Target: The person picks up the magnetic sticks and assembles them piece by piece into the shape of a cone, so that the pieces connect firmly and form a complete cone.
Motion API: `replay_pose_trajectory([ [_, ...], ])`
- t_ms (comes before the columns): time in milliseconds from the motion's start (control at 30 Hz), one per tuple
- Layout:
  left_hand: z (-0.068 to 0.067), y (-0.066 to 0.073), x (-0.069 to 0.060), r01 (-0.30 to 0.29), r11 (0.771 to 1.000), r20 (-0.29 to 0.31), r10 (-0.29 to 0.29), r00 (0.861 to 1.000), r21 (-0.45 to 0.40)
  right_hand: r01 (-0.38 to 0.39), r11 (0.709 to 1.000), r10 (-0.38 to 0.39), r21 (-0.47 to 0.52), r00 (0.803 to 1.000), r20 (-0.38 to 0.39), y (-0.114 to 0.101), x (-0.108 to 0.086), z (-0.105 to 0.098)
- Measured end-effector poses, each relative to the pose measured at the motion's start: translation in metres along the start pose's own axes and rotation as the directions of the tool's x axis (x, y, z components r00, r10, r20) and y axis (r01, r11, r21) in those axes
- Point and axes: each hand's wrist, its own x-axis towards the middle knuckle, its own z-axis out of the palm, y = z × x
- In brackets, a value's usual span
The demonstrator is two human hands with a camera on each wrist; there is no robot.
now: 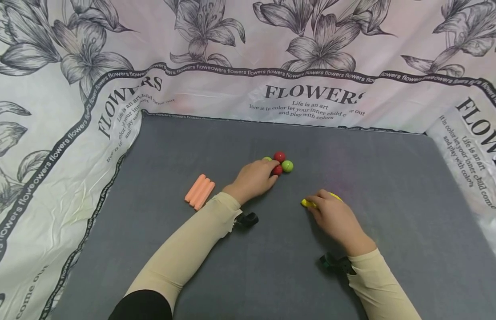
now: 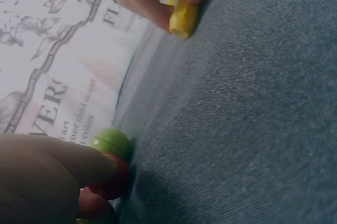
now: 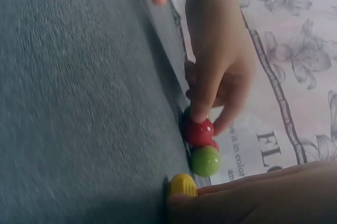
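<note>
In the head view my left hand (image 1: 253,180) pinches a red ball (image 1: 277,170) between thumb and fingers. The ball sits in a small cluster with another red ball (image 1: 279,156), a green ball (image 1: 287,166) and a second green ball (image 1: 266,158), partly hidden behind the fingers. To the right, my right hand (image 1: 336,220) holds a long yellow piece (image 1: 308,203) low over the grey cloth. Its blunt, faceted end (image 2: 181,23) shows in the left wrist view, while the fingers cover its middle. The right wrist view shows the left thumb against the red ball (image 3: 199,132).
Several peach-coloured sticks (image 1: 199,192) lie side by side left of the left hand. The grey cloth (image 1: 272,262) covers the work surface. White flower-printed sheeting (image 1: 231,95) rises at the back and along both sides.
</note>
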Motion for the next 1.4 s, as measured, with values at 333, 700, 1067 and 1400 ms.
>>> replay_pose_trajectory([
  [333, 0.003, 0.001, -0.017, -0.012, 0.998, -0.016, 0.011, 1.0, -0.066, 0.029, 0.997, -0.033, 0.076, 0.998, 0.05, -0.019, 0.007, 0.006],
  [700, 0.008, -0.013, -0.059, -0.043, 0.969, 0.019, 0.049, 0.999, -0.242, 0.083, 0.993, -0.087, 0.085, 0.995, 0.042, -0.039, 0.021, 0.024],
  [1067, 0.021, -0.027, -0.07, -0.044, 0.849, 0.028, 0.069, 0.997, -0.527, 0.066, 0.99, -0.065, 0.127, 0.998, -0.009, -0.053, 0.019, 0.036],
  [1400, 0.026, -0.03, -0.076, -0.104, 0.865, -0.055, 0.088, 0.995, -0.49, 0.057, 0.985, -0.051, 0.164, 0.998, -0.039, -0.06, 0.018, 0.04],
])
